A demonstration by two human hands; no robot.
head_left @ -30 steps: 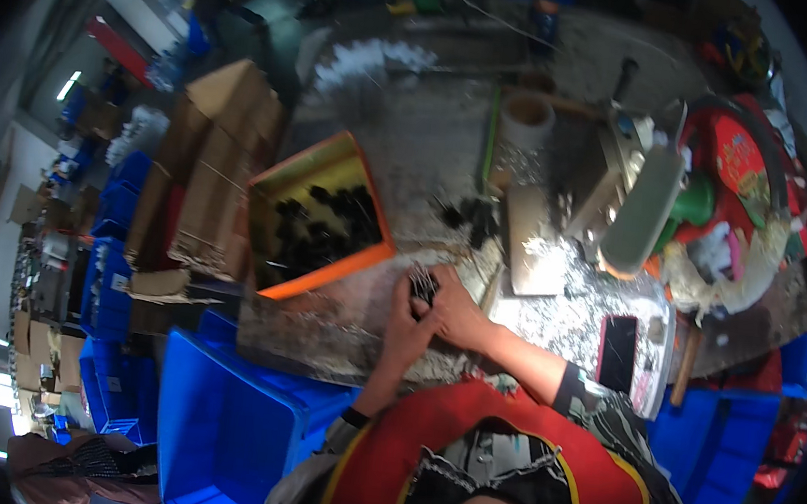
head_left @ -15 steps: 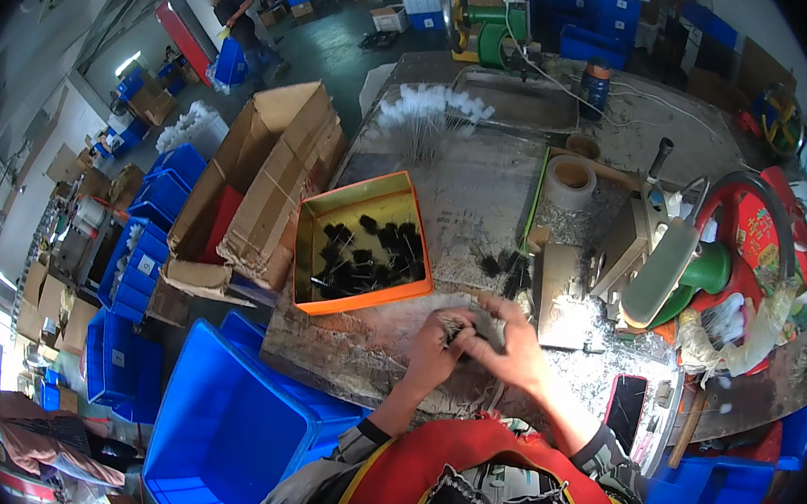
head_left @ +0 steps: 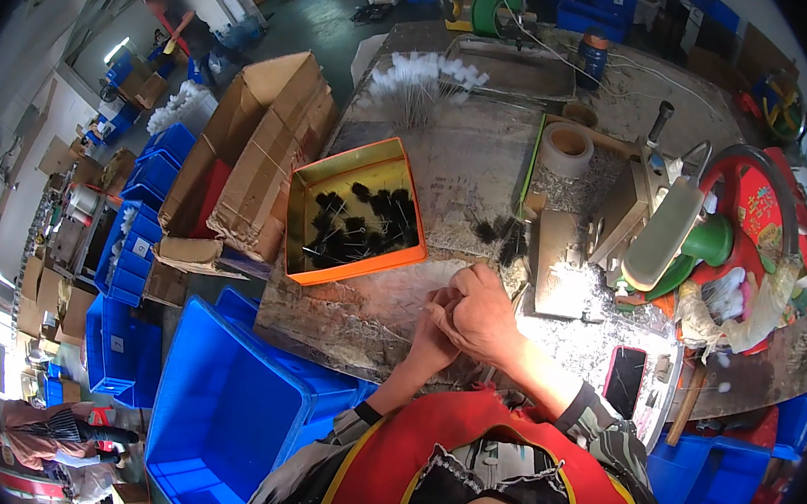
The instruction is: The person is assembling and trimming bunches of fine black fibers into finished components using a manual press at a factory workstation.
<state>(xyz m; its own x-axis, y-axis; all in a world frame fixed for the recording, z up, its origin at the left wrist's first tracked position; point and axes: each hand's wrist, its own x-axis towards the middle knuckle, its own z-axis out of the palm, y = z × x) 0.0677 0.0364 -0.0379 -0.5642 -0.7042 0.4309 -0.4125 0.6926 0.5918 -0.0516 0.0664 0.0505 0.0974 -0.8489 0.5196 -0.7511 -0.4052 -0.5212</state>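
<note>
Over the near edge of the workbench, my left hand (head_left: 435, 333) and my right hand (head_left: 483, 315) are pressed together, fingers curled. Whatever they hold is hidden behind the right hand's knuckles. To their left, an orange box (head_left: 355, 272) with a yellowish inside contains several small black brushes (head_left: 379, 221) on thin wire stems. A loose bunch of similar black brushes (head_left: 512, 235) lies on the bench beyond my hands. Farther back stands a cluster of white-tipped wire brushes (head_left: 426, 71).
A bench machine with a green wheel (head_left: 706, 237) stands on the right, near a tape roll (head_left: 566, 149) and a phone (head_left: 624, 380). A long cardboard box (head_left: 272, 157) and a blue bin (head_left: 223, 410) flank the bench's left side. A person (head_left: 196, 38) is in the far left background.
My right hand has closed over the left; its fingers were spread before, with something dark showing between the hands. The view has shifted slightly. The person in the background has moved left.
</note>
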